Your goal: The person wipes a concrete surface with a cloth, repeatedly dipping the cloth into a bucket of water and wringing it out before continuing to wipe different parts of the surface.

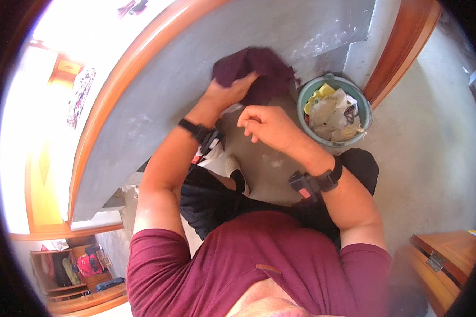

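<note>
My left hand (232, 92) grips a dark maroon cloth (261, 65) and holds it against or close to the grey lower part of the wall (174, 75). The cloth is bunched and slightly blurred, and part of my left fingers is hidden in it. Just below and to the right, my right hand (267, 123) is loosely curled, its fingers bent and a little apart, with nothing seen in it. A black strap with a small device circles each wrist.
A green bucket (329, 144) holding plastic bags and scraps stands right of my hands, beside a wooden door frame (402, 51). Wooden trim (115, 75) curves along the wall at left. A hinged wooden piece (446, 253) is at lower right. One foot (236, 170) rests on the floor.
</note>
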A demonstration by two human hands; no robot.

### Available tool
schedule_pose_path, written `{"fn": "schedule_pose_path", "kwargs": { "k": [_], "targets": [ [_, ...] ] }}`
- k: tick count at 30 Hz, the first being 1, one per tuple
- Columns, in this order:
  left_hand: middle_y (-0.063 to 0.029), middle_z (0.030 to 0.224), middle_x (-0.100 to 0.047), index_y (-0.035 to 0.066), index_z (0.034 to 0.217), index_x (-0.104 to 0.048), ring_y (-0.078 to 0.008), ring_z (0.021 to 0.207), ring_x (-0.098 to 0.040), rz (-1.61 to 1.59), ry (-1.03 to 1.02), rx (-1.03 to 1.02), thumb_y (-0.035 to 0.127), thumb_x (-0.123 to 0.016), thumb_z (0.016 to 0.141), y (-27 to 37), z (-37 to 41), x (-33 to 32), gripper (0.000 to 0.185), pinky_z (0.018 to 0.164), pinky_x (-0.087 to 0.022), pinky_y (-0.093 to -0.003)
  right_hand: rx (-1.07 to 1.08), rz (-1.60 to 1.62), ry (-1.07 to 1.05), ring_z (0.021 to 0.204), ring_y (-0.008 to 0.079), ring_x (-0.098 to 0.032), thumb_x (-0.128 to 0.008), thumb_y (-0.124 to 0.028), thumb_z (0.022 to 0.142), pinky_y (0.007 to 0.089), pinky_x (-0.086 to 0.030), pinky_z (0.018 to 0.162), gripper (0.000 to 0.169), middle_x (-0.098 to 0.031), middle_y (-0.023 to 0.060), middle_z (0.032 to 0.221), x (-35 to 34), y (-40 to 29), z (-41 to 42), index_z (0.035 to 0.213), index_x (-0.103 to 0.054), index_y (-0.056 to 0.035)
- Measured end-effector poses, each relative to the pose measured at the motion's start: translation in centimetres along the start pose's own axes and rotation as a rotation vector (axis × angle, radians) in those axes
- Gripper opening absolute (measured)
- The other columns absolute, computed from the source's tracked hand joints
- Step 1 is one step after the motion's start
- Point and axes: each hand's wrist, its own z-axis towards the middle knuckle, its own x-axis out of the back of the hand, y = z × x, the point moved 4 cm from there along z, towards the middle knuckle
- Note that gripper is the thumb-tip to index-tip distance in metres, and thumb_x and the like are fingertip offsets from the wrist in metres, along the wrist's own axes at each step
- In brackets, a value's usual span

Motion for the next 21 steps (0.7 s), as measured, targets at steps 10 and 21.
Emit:
{"fn": "schedule_pose_path", "kwargs": {
  "k": [10,21],
  "targets": [
    [-0.019,0.132,-0.05,0.005,0.131,-0.049,-0.0309,0.126,-0.045,0.119,-0.742,0.489,0.021,-0.042,0.09,-0.4,-24.2,5.1,0.044,0.111,-0.025,-0.0425,-0.089,-0.018,-0.086,0.059,0.0101,-0.057,-0.052,-0.011,0.087,0.0251,-0.046,0.056,0.014,-0.061,0.004,0.072,-0.4,0.8,-2.0,0.09,-0.063,-0.0033],
    [0.0002,0.123,-0.06,0.015,0.119,-0.061,-0.017,0.12,-0.052,0.018,-0.177,0.132,0.015,-0.052,0.084,2.4,-1.8,-3.5,0.037,0.107,-0.032,-0.0388,-0.013,0.024,-0.048,0.061,0.008,-0.056,-0.053,-0.007,0.086,0.0236,-0.046,0.057,0.011,-0.061,0.0022,0.072,0.2,-0.3,-2.6,0.091,-0.062,-0.0035]
  ]
}}
